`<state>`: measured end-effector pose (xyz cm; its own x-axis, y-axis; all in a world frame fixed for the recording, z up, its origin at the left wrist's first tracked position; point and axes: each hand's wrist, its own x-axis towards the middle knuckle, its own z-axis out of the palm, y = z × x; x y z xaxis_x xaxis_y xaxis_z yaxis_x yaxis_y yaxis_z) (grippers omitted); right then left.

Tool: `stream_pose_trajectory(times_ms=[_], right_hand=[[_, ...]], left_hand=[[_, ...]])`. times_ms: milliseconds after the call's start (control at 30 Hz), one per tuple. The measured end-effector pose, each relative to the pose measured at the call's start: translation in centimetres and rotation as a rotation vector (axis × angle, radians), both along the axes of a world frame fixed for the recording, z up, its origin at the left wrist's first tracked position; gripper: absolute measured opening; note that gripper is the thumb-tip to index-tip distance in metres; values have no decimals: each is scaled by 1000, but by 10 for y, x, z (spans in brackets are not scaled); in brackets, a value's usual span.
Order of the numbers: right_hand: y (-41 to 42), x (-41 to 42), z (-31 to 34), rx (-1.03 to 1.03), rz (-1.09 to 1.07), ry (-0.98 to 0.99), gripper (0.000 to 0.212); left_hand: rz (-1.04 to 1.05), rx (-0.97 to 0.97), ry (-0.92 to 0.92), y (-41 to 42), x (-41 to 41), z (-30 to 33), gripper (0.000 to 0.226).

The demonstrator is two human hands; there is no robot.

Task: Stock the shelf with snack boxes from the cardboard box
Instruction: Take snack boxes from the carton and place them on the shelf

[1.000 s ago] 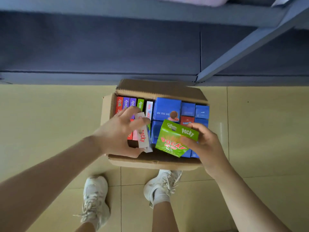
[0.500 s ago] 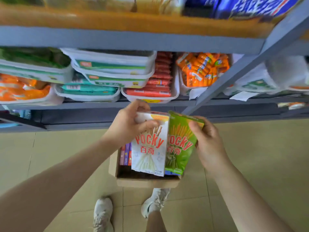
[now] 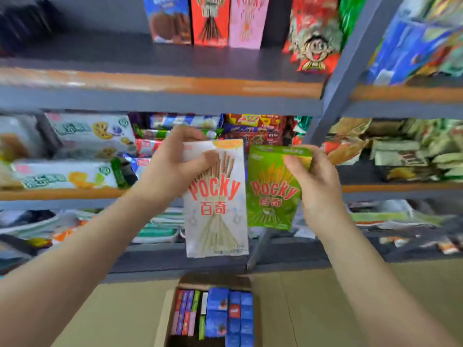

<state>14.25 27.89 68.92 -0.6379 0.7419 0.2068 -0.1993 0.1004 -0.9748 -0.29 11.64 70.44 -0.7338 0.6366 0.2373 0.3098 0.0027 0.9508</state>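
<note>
Head view: your left hand (image 3: 172,169) grips the white Pocky box (image 3: 215,199) near its top, thumb across the front and fingers curled behind. Your right hand (image 3: 310,176) pinches the green Pocky box (image 3: 273,189) at its upper right corner. You hold the 2 boxes upright, side by side and nearly touching, faces toward you, probably so each can slide onto the shelf label-out. The top shelf (image 3: 160,81) already carries 3 upright boxes (image 3: 208,20), and the bare stretch to their left looks like the likely spot. The white box shows pale sticks and red lettering; the green one is shorter in the frame. Below, the cardboard box (image 3: 162,319) on the floor holds many more snack boxes (image 3: 218,311), so most stocking remains.
</note>
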Motion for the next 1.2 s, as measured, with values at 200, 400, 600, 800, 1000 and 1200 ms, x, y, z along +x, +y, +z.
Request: stream_pose_trajectory(times_ms=[200,400,600,800,1000,1200], right_hand=[[22,-17,79,32,-106,249,4],[32,-51,143,91,-233,419,9],[53,-104,179,193,-363,481,7],[78,-170,177,455,-514,277,7],[108,-209,161,569,-452,13,23],[132,-226,151,501,-359,-57,34]], left_hand=[[68,129,153,10,-21,89,21],[192,263,276,27,-65,157,15],[107,268,154,54,-119,185,13],[132,82,324,105,-176,160,35],[58,-24,325,134,-219,156,24],[109,-351,648,141,-245,149,40]])
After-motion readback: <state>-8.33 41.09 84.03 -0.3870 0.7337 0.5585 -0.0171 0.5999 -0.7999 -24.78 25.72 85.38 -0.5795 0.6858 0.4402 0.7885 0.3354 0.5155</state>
